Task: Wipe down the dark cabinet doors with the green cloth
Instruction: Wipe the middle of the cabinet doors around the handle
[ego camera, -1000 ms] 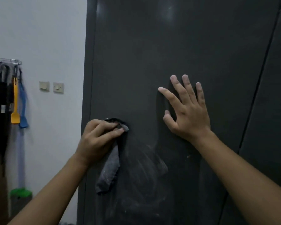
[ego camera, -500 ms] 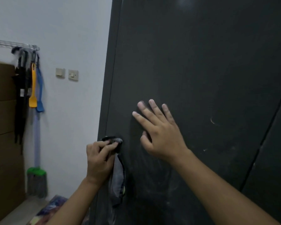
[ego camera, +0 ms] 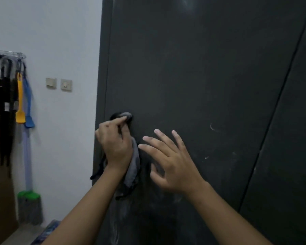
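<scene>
We are mid-wipe: our left hand (ego camera: 116, 147) grips the cloth (ego camera: 133, 167), pressing it to the cabinet door (ego camera: 201, 76). Just beside it our right hand (ego camera: 173, 163) is spread and empty. Next, we judge, the cloth should sweep to the smudges beyond the right hand.

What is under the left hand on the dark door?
The cloth: the left hand grips it against the cabinet door, with a bunched end showing above the hand and a tail hanging below. The door surface beneath hand and cloth is covered.
</scene>
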### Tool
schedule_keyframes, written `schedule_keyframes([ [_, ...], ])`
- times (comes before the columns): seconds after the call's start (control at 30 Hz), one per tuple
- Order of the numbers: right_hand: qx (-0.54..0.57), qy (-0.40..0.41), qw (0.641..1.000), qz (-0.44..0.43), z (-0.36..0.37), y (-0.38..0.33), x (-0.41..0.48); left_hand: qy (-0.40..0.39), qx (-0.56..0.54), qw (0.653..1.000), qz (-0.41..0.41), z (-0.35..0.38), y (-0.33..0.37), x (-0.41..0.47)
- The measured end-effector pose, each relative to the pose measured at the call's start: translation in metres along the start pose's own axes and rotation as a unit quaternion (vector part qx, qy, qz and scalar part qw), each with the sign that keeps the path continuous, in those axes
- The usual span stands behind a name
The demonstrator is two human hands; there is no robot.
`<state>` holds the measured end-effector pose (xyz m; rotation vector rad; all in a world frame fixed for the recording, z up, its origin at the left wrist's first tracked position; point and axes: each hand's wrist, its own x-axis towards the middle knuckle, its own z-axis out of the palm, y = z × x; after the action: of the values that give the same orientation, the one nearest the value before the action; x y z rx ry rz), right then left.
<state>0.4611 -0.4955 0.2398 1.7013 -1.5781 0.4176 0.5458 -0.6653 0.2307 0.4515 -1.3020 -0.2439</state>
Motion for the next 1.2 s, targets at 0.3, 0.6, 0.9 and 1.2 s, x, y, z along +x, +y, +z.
schedule_keyframes([
  [0.3, 0.002, 0.032, 0.997, 0.065, -0.034, 0.037, -0.025, -0.239, -0.341, 0.906, -0.078, 0.037, 0.118, 0.008],
  [0.6, -0.153, 0.125, 0.974, 0.108, -0.024, 0.082, -0.053, -0.387, -0.419, 0.808, -0.144, 0.039, 0.145, -0.001],
  [0.9, -0.208, 0.274, 0.924, 0.17, -0.09, 0.14, -0.031, -0.285, -0.179, 0.939, 0.068, 0.006, 0.115, 0.015],
  [1.2, -0.083, 0.202, 0.976, 0.002, -0.066, 0.114, -0.018, -0.22, -0.152, 0.96, 0.087, 0.013, 0.129, 0.006],
])
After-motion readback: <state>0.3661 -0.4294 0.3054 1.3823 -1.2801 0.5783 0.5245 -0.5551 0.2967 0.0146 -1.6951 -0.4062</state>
